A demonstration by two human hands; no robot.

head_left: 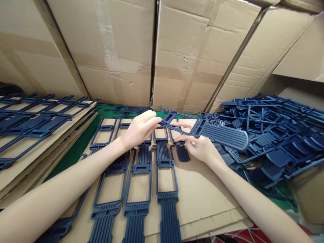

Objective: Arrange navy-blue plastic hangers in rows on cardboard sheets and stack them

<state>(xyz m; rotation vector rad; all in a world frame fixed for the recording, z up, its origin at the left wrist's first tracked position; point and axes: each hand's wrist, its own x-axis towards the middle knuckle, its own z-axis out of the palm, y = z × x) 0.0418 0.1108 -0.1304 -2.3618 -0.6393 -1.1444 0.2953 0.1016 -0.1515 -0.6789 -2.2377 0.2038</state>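
Note:
A dark blue plastic frame piece with a ribbed, rounded end hangs tilted above the cardboard sheet. My left hand pinches its narrow left end, near a small crossbar. Around its middle, my right hand holds it from below, with fingers partly hidden behind the frame. Beneath and in front of my hands, several similar pieces lie in rows on the cardboard, among them one with its ribbed end toward me.
A large jumbled pile of blue parts lies at the right. More frames rest on stacked cardboard at the left. Tall cardboard boxes stand along the back. Green surface shows between the stacks.

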